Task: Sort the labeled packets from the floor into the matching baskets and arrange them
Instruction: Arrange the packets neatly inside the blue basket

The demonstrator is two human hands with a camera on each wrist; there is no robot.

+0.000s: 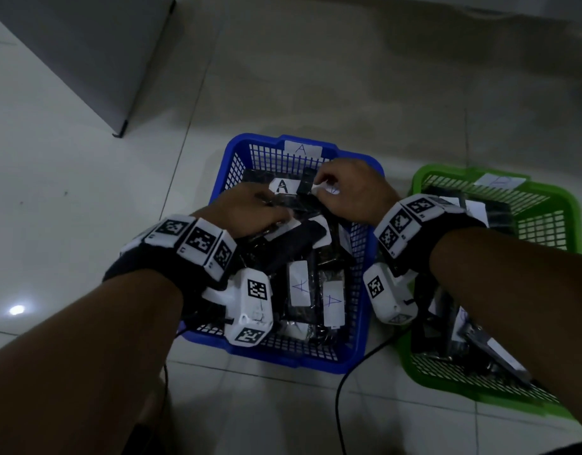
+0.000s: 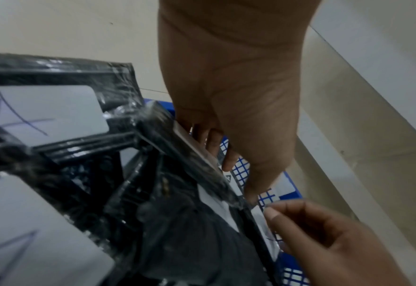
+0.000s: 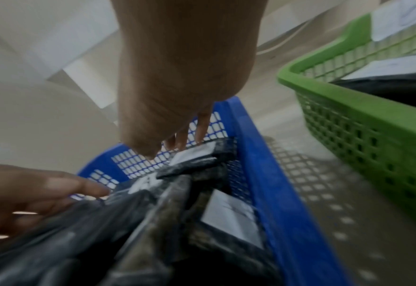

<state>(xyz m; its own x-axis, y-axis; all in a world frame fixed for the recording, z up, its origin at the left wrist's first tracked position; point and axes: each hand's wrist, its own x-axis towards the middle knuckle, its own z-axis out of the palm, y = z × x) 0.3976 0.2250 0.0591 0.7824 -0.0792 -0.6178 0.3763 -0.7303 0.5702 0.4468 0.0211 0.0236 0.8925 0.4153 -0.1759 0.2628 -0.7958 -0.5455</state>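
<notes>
A blue basket (image 1: 299, 362) marked A holds several black packets with white A labels (image 1: 299, 287). Both hands work at its far end. My left hand (image 1: 280, 218) grips the edge of a tilted black packet (image 2: 190, 154), fingers behind it and thumb along its front. My right hand (image 1: 319, 188) pinches the top of another black packet (image 1: 307, 178) that stands against the far wall; the right wrist view shows this packet (image 3: 202, 154) under the thumb and fingers. A green basket (image 1: 575, 218) to the right also holds black packets.
A grey cabinet (image 1: 86, 60) stands on the tiled floor at the back left. Black cables (image 1: 342, 405) run across the floor in front of the baskets. The green basket (image 3: 337, 92) sits close beside the blue basket's right wall (image 3: 263, 174).
</notes>
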